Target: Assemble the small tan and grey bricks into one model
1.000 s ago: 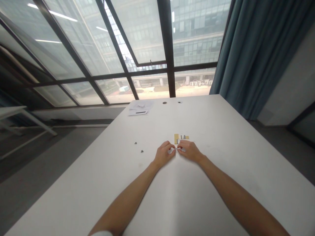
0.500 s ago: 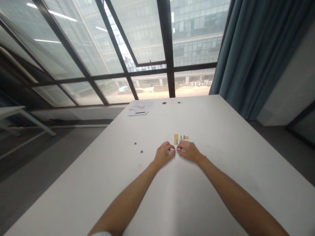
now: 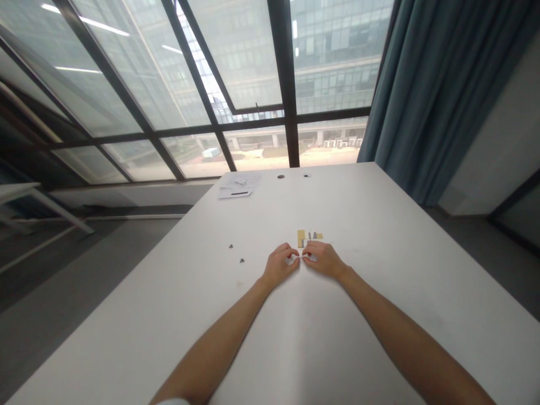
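Note:
My left hand [image 3: 281,262] and my right hand [image 3: 323,258] rest close together on the white table [image 3: 379,225], fingertips meeting. Both are closed in a pinch on a tiny white piece [image 3: 301,257] held between them; it is too small to name. Just beyond the fingers lies a small flat cluster of yellow and grey pieces [image 3: 309,237]. Both forearms stretch back toward me along the tabletop.
Two small dark bits [image 3: 236,253] lie left of the hands. White papers [image 3: 238,186] and two dark round spots [image 3: 294,176] sit at the far edge. Large windows lie beyond, a teal curtain [image 3: 439,84] at right, another table [image 3: 25,194] at far left.

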`<state>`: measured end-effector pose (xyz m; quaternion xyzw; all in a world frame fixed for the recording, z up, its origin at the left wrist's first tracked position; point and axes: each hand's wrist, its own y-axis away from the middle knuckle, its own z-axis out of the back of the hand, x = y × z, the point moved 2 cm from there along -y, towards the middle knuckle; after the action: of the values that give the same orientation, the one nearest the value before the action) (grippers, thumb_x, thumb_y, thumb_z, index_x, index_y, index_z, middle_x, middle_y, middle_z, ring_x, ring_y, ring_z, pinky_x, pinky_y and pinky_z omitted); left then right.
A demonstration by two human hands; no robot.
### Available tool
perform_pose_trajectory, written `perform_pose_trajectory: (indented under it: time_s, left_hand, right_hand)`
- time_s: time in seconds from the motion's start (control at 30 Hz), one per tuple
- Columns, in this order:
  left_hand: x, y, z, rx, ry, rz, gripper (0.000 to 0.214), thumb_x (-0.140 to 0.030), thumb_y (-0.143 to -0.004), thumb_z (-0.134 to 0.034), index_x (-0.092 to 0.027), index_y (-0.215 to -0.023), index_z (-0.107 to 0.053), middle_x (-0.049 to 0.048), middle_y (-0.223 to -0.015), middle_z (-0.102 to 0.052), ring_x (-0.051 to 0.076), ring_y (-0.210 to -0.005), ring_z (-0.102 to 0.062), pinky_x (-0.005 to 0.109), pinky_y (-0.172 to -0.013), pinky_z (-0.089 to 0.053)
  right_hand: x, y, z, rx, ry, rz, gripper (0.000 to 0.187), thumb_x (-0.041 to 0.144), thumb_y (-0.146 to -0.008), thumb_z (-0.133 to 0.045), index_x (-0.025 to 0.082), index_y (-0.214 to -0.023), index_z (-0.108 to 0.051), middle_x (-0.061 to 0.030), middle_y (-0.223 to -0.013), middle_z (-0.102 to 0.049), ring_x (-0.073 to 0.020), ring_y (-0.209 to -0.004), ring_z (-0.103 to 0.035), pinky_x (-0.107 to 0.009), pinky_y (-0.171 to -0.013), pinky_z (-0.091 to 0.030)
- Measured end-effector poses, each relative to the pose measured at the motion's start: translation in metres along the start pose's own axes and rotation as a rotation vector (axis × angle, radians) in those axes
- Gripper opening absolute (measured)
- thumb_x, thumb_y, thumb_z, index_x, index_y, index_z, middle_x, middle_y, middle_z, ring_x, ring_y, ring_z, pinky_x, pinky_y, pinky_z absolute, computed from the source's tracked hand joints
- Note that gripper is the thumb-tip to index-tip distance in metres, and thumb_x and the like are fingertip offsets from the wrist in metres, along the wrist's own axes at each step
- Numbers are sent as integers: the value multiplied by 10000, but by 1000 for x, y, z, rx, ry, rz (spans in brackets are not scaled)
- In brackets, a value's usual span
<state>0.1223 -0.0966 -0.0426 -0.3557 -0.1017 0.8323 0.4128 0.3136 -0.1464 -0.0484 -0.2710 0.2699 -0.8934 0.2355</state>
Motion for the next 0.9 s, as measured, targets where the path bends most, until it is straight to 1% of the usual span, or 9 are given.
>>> perform_pose_trajectory:
  time_s: [0.33,0.6,0.9]
  left_hand:
    - [1,0,-1,-14,11,-1,73,-202,-847,-649,-212,-892,-705,4,-795,-573,141,-787,-574,249,-740,-448]
    - [1,0,0,9,7,29,89,-205,-843,-654,-216,-907,-715,8,-798,-585,146,-789,-576,256,-745,-455]
    - [2,0,-1,-6,21,24,74,-193,-838,-664,-215,-897,-704,2,-801,-574,142,-792,-579,249,-744,-450]
  right_hand:
    - [-2,0,-1,5,-13,-10,57,168,-878,-648,213,-850,-669,-9,-789,-630,-152,-757,-592,-257,-709,-436]
    - [0,-1,1,0,-35,-21,54,158,-869,-661,208,-850,-672,-7,-785,-626,-147,-743,-586,-254,-704,-437]
    - [-1,0,1,-1,-33,-17,65,152,-867,-651,210,-842,-668,-8,-787,-622,-147,-741,-581,-254,-699,-431]
